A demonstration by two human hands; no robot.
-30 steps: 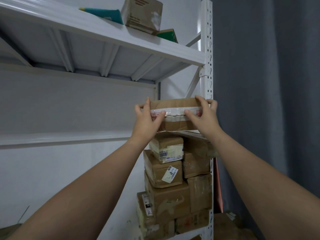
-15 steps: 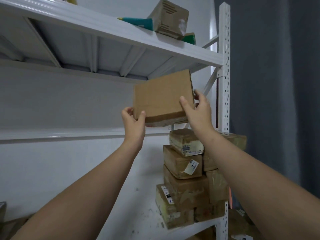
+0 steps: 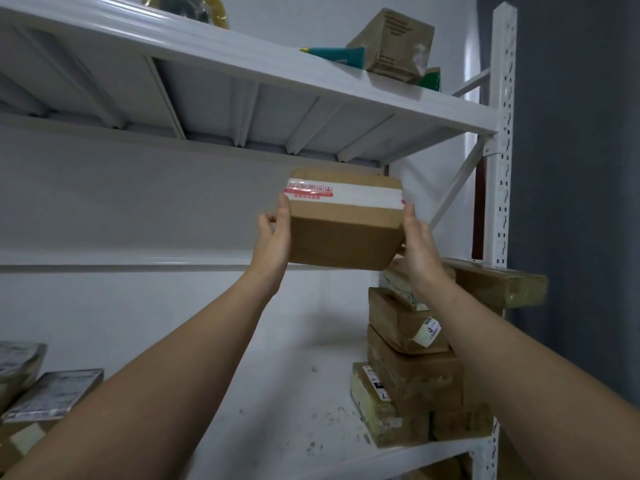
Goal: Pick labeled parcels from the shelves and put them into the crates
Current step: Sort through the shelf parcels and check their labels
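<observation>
Both our hands are gripping one cardboard parcel (image 3: 343, 225) in the air between the two shelf levels: our left hand (image 3: 273, 237) is pressing flat against its left side with the fingers curled round the back edge, and our right hand (image 3: 417, 237) is pressing open-palmed against its right side. We are holding it tilted, its plain brown face turned toward us and a white tape band (image 3: 349, 197) with red print running across its upper face.

Around us the white shelving rack (image 3: 500, 168) is filling most of the view, its upper shelf (image 3: 242, 60) passing overhead and its lower shelf (image 3: 277, 393) lying bare below our forearms. A stack of cardboard boxes (image 3: 412, 375) is sitting at the right end of the lower shelf, just under the parcel, one box wearing a peeling white label (image 3: 427, 332). Grey wrapped packets (image 3: 52, 393) are lying at the far left. On the upper shelf a brown box (image 3: 393, 46) is leaning beside a teal package (image 3: 337, 55).
</observation>
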